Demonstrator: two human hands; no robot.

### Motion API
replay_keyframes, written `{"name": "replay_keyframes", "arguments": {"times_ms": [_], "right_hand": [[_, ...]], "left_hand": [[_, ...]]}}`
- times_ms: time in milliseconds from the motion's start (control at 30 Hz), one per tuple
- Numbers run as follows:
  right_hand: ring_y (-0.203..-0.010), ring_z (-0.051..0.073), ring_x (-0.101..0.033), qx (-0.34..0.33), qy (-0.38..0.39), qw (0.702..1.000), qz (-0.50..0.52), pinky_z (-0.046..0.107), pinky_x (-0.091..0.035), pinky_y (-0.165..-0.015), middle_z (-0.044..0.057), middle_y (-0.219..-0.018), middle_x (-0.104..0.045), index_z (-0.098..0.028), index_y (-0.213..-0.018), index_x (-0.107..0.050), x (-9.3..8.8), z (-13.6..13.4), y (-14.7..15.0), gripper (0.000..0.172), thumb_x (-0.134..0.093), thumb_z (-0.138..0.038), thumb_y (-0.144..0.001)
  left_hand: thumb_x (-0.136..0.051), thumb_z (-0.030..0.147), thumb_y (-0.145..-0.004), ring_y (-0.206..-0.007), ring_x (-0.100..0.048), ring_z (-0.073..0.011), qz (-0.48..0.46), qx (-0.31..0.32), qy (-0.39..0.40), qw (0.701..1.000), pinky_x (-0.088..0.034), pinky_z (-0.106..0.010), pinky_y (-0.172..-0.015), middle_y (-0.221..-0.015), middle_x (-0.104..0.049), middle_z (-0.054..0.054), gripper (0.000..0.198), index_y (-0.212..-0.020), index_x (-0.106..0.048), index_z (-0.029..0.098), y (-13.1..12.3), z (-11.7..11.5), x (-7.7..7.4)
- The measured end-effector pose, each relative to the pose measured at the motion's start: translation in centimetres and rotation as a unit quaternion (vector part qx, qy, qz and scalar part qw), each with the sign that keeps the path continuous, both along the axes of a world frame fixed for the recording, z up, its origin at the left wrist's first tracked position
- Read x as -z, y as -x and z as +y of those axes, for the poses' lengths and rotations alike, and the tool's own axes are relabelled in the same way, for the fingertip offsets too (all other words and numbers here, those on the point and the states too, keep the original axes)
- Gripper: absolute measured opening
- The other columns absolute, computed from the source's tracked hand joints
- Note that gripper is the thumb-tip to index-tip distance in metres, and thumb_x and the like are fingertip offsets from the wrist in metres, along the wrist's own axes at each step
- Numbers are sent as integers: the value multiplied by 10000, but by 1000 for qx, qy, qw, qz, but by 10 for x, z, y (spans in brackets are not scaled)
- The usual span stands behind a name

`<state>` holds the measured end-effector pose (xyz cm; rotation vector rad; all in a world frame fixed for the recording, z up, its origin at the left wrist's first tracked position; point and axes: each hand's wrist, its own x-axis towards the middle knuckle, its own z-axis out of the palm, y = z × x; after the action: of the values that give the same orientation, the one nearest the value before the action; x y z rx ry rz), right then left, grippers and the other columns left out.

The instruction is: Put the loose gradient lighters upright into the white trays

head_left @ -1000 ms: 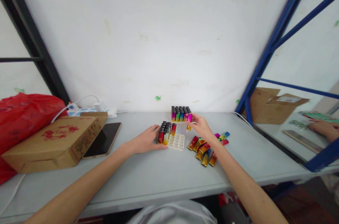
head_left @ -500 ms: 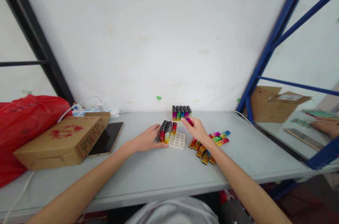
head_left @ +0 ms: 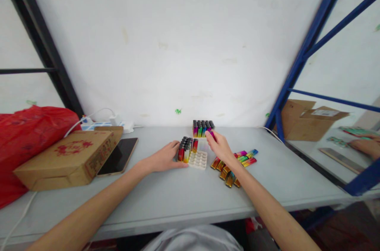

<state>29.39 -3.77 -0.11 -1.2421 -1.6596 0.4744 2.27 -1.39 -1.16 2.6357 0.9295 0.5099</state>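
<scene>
My left hand (head_left: 165, 156) rests on the grey table, fingers curled against the left side of a white tray (head_left: 199, 160) that is partly filled with upright colourful lighters (head_left: 185, 149). My right hand (head_left: 219, 146) hovers just right of that tray, pinching a magenta lighter (head_left: 211, 134) between thumb and fingers. Behind it stands a full block of upright lighters (head_left: 202, 128). A loose heap of lighters (head_left: 234, 162) lies flat on the table under my right wrist.
A cardboard box (head_left: 67, 158) and a phone (head_left: 118, 156) lie at the left, with a red plastic bag (head_left: 25, 132) and a power strip (head_left: 103, 124) behind. Blue shelf posts (head_left: 299, 61) stand at the right; another person's hand (head_left: 365, 145) shows beyond them.
My right hand drew back from the full block of lighters toward the tray, now carrying a magenta lighter. The left hand stayed at the tray.
</scene>
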Motion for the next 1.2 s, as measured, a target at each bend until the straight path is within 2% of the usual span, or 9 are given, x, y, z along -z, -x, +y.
{"name": "replay_keyframes", "arguments": {"times_ms": [133,233,400,533,700,800,1000,1100,1200], "right_hand": [[-664,170,-586,-66,-5,995,-68,301,-480,-708,20,-764,-628,-233,-839,-502,-6,-5,0,458,-346,-604,-1059],[-791,192,-601,-66,-55,984,-158,313,-467,-789,55,-861,-643,-226,-808,-508,-9,-7,1,453,-354,-559,-1074],[-674,163,-560,-72,-21,977,-201,278,-408,-695,10,-725,-623,-212,-774,-531,-2,-5,5,453,-379,-492,-1096],[-712,165,-605,-112,-32,969,-217,266,-427,-704,28,-792,-690,-193,-846,-612,2,-3,8,409,-434,-466,-1093],[-858,216,-666,-96,-65,951,-287,303,-463,-800,92,-928,-730,-175,-962,-652,1,0,13,313,-501,-422,-1080],[-883,225,-681,-110,-63,949,-290,308,-472,-812,101,-961,-744,-172,-1006,-656,1,2,13,263,-523,-388,-1076],[-748,200,-680,-140,-28,953,-266,274,-463,-710,50,-820,-744,-188,-953,-649,0,-1,11,258,-534,-386,-1071],[-773,211,-696,-120,-22,946,-301,276,-460,-704,74,-861,-757,-175,-1007,-655,-4,-5,15,258,-525,-387,-1075],[-833,245,-713,-52,-27,929,-365,289,-461,-715,126,-924,-762,-172,-1005,-681,-8,-6,18,329,-530,-458,-1063]], "left_hand": [[-710,683,-855,-1335,-537,-350,17,-5,2,1000,-425,-469,-1173,-1411,-576,-162,774,-1425,-543,186,0,1,0],[-721,670,-851,-1328,-542,-353,8,-10,9,1000,-420,-476,-1178,-1413,-580,-165,768,-1421,-544,187,-1,0,0],[-733,660,-838,-1293,-573,-363,-7,-15,21,1000,-448,-486,-1149,-1401,-590,-158,724,-1373,-580,197,0,-1,-1],[-728,648,-849,-1268,-586,-352,-7,-10,8,1000,-471,-473,-1124,-1377,-602,-153,697,-1363,-583,201,0,-1,0],[-720,646,-857,-1276,-581,-353,-16,0,-3,1000,-460,-473,-1138,-1356,-620,-138,661,-1347,-599,220,0,-2,0],[-722,650,-854,-1267,-583,-349,-13,2,-6,1000,-467,-476,-1130,-1356,-619,-139,682,-1365,-587,220,1,-1,1],[-707,654,-865,-1269,-577,-347,-16,4,1,1000,-458,-489,-1135,-1379,-611,-141,678,-1370,-590,216,1,2,3],[-718,650,-857,-1283,-573,-354,-12,2,6,1000,-443,-490,-1148,-1387,-610,-142,687,-1373,-591,214,0,1,2],[-721,655,-851,-1300,-568,-353,-10,0,11,1000,-437,-477,-1153,-1392,-606,-142,699,-1375,-586,212,0,1,1]]}}
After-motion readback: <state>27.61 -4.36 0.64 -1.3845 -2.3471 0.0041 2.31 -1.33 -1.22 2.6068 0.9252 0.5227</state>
